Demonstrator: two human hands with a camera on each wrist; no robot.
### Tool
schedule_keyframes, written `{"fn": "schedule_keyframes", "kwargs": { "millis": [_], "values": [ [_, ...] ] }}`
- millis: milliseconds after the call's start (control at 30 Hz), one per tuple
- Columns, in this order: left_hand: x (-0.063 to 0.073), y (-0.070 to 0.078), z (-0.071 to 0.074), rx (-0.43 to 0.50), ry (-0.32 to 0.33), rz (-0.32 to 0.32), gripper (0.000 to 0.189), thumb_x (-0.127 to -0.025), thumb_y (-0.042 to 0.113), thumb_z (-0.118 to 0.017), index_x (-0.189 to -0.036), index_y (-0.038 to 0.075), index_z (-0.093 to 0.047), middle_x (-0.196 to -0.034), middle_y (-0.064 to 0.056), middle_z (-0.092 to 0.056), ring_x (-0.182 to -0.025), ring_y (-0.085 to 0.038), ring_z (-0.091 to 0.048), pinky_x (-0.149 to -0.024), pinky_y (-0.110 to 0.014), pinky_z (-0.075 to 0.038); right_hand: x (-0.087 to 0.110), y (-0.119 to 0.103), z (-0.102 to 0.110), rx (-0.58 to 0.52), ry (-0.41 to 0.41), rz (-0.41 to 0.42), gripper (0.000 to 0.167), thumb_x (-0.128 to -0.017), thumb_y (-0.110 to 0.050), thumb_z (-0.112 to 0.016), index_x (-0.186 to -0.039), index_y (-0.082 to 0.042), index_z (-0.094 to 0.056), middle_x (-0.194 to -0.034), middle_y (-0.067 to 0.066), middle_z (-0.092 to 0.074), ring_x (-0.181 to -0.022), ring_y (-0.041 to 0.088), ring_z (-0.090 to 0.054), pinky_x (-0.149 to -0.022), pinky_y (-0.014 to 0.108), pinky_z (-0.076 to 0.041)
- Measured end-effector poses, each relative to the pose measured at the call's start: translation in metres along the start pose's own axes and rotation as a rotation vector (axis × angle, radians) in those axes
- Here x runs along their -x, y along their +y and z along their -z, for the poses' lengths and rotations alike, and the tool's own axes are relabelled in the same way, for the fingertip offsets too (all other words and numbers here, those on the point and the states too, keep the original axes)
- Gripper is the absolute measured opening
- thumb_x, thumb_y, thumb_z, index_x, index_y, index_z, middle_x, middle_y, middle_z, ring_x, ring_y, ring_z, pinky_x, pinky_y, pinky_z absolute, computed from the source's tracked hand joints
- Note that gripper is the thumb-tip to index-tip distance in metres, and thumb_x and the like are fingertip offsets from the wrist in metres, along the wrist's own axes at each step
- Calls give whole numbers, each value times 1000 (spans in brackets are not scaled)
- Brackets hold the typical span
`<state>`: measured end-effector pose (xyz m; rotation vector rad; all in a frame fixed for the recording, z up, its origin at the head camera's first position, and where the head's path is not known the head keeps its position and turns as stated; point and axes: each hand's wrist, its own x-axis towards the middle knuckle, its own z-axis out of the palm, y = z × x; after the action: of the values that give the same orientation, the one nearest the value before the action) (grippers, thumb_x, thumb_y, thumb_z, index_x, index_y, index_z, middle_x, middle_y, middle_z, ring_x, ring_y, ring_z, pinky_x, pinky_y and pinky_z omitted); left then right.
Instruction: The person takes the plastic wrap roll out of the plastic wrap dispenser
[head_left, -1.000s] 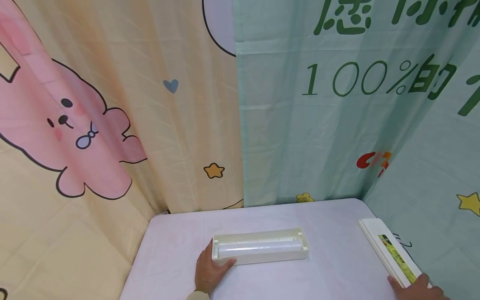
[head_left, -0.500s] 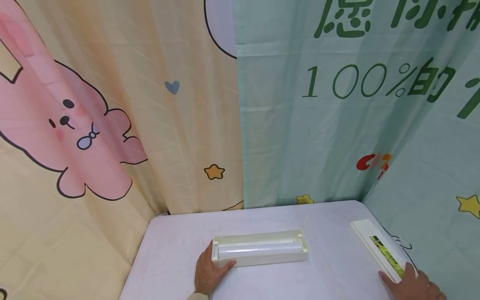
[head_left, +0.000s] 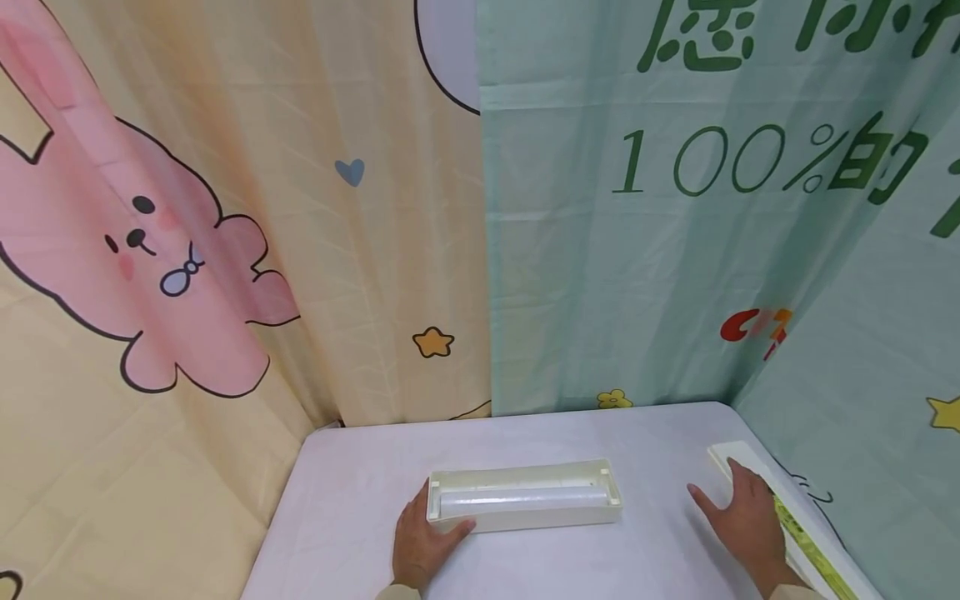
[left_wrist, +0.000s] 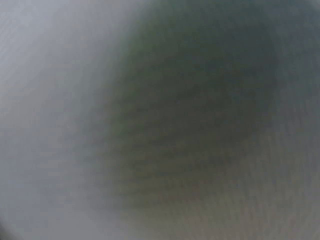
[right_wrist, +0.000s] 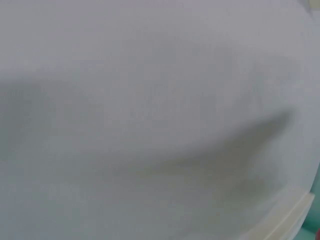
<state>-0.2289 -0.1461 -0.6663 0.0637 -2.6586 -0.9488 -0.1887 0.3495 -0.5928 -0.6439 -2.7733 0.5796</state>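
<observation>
A long white open-topped box (head_left: pixel 546 520) lies across the middle of the table in the head view, with a roll of clear plastic film (head_left: pixel 525 498) inside it. My left hand (head_left: pixel 422 543) grips its left end, thumb along the front wall and the other fingers partly hidden behind. At the table's right edge is a long white lid (head_left: pixel 726 453) with a yellow-green label (head_left: pixel 813 554). Above and beside that lid, my right hand (head_left: pixel 750 518) has its thumb spread away from the fingers and covers part of it. The left wrist view is too blurred to read.
A white cloth covers the table (head_left: pixel 360 475). Printed curtains hang close behind it and along both sides, with a beige one (head_left: pixel 390 250) at left and a green one (head_left: pixel 570 275) at right. In the right wrist view, the lid's edge (right_wrist: pixel 292 217) shows at lower right.
My right hand has let go of the lid's near end and moved forward and left over it. The lid had shifted slightly left earlier. My left hand and the box stay put.
</observation>
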Motion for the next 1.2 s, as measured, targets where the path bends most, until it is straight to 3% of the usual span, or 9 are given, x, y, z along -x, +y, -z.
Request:
{"fn": "schedule_keyframes", "kwargs": {
  "millis": [133, 333, 667, 767, 900, 1100, 1200],
  "values": [
    [0, 1, -1, -20, 12, 1, 113, -62, 71, -85, -149, 10, -46, -129, -10, -68, -116, -30, -62, -107, -51, -48, 2, -33, -7, -74, 15, 154, 96, -86, -46, -78, -153, 2, -29, -151, 32, -30, -138, 50, -33, -114, 70, -34],
    [4, -2, -1, -19, -14, 20, 114, -62, 73, -83, -150, 10, -45, -129, -10, -67, -116, -30, -62, -108, -51, -48, 9, -77, -17, -138, 15, 321, 86, -85, -40, -82, -151, -5, -38, -148, 26, -40, -136, 47, -43, -108, 68, -43],
    [2, -3, -3, -3, 41, -35, 111, -63, 70, -84, -150, 11, -47, -124, -9, -69, -112, -29, -63, -104, -49, -50, 16, -129, -38, -212, -53, 571, 63, -80, -33, -87, -133, -11, -62, -132, 11, -63, -126, 34, -60, -104, 54, -53],
    [-1, 1, -2, 12, 49, -55, 110, -64, 68, -84, -150, 12, -46, -124, -9, -69, -112, -31, -63, -103, -50, -50, 17, -141, -42, -197, -106, 601, 49, -81, -31, -86, -123, -11, -68, -123, 6, -69, -120, 30, -65, -102, 49, -56],
    [-4, 4, -1, 28, 48, -66, 110, -64, 68, -84, -150, 12, -46, -125, -10, -69, -114, -31, -63, -104, -50, -50, 17, -152, -47, -187, -207, 562, 37, -84, -30, -83, -116, -13, -72, -119, 4, -73, -117, 28, -67, -102, 49, -56],
    [-3, 1, -2, 21, 40, -47, 111, -63, 69, -85, -150, 12, -47, -127, -9, -68, -117, -30, -63, -106, -50, -49, 19, -160, -56, -186, -336, 487, 38, -85, -28, -81, -119, -13, -72, -124, 6, -73, -122, 32, -65, -106, 53, -53],
    [-1, -1, -2, 17, 36, -43, 111, -63, 68, -85, -151, 12, -47, -128, -9, -69, -117, -30, -63, -107, -49, -49, 21, -161, -60, -118, -372, 530, 42, -84, -30, -82, -120, -14, -71, -125, 5, -72, -122, 31, -65, -106, 51, -53]
  ]
}}
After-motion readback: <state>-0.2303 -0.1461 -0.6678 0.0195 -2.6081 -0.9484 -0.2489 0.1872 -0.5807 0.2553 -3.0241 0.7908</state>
